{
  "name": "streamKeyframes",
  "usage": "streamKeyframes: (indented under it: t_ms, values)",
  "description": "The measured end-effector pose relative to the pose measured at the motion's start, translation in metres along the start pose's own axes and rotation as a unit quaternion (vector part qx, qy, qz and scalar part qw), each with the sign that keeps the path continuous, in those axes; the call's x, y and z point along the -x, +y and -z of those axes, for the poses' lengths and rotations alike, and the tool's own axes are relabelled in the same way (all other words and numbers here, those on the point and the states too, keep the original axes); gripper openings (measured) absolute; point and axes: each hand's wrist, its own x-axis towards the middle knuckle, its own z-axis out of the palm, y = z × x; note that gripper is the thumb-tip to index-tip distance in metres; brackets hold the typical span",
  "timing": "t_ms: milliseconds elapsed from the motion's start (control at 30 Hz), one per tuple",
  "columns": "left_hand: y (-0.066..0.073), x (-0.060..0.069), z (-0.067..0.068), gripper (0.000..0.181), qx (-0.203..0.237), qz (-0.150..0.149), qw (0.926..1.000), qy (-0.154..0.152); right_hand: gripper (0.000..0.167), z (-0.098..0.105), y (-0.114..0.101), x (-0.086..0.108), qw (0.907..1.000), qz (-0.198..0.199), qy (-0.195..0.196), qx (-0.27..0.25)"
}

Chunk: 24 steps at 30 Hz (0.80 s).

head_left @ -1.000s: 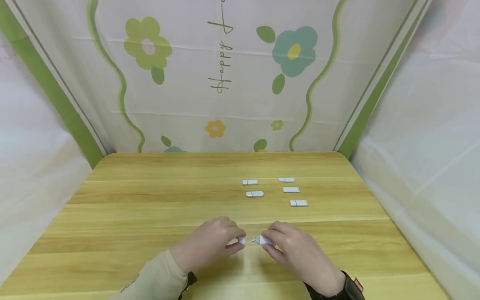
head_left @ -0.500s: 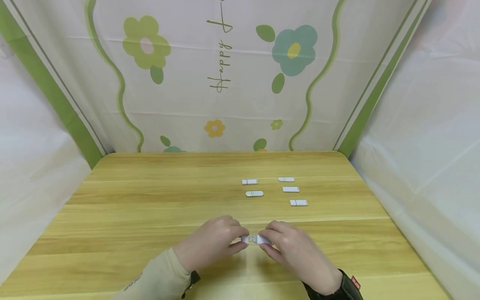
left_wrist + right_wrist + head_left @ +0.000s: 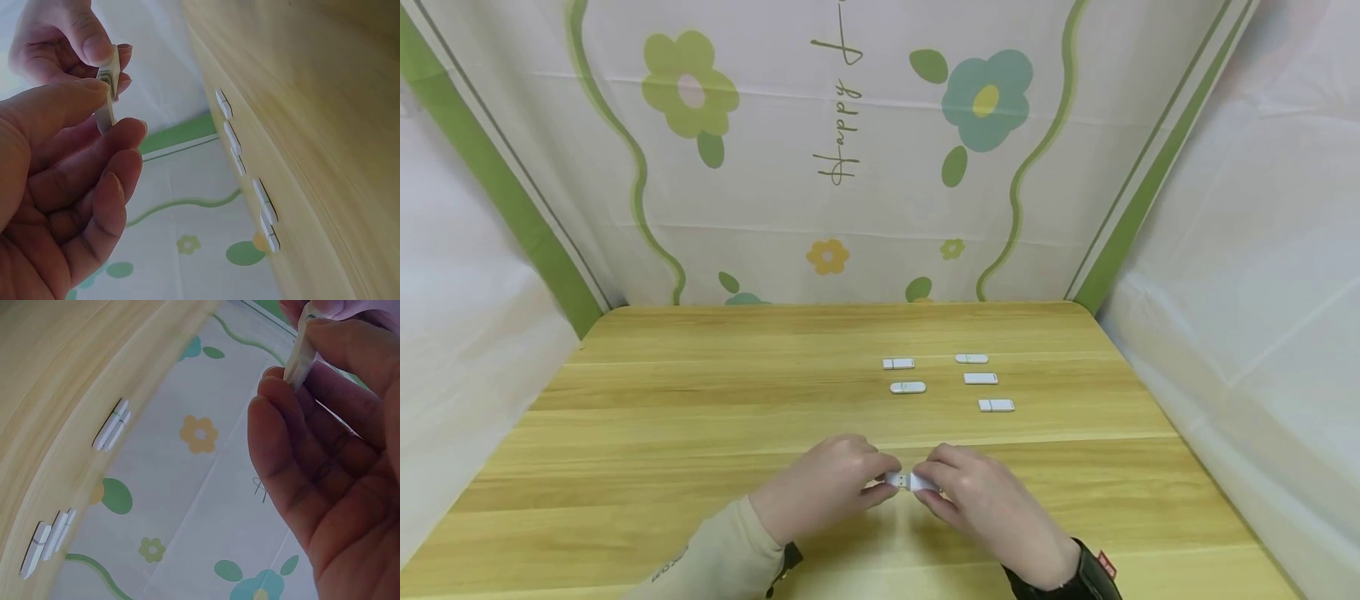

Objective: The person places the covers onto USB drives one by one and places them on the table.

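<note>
Between thumb and fingers, my left hand [image 3: 823,485] pinches the small white cap [image 3: 105,117] of a USB stick. My right hand [image 3: 992,510] pinches the white body of the USB stick [image 3: 923,482], its metal plug [image 3: 902,481] pointing left at the cap. Plug and cap meet in the head view, with a short length of metal still showing between cap and body. Both hands are above the near part of the table. Fingertips cover much of the cap and the body's far end.
Several white USB sticks lie on the wooden table [image 3: 700,400] beyond the hands, two in a left group with one stick [image 3: 907,388] nearer, and a right group with its nearest stick [image 3: 996,406]. A flower-printed curtain [image 3: 880,208] hangs behind the table's back edge.
My hands have come closer together, the left moving right and the right slightly left. The gap between cap and plug has closed, and less of the plug shows.
</note>
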Motion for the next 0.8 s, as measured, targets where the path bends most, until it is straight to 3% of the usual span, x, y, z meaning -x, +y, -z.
streamKeyframes:
  t_ms: [333, 800]
  values:
    - [0.001, -0.005, -0.006, 0.009, -0.005, -0.004, 0.9999, 0.008, 0.017, 0.002, 0.001, -0.001, 1.0000, -0.006, -0.002, -0.006]
    - [0.003, -0.015, -0.004, 0.008, -0.008, 0.048, 0.9985, -0.025, 0.024, 0.007, 0.009, -0.009, 0.9996, 0.007, -0.019, 0.020]
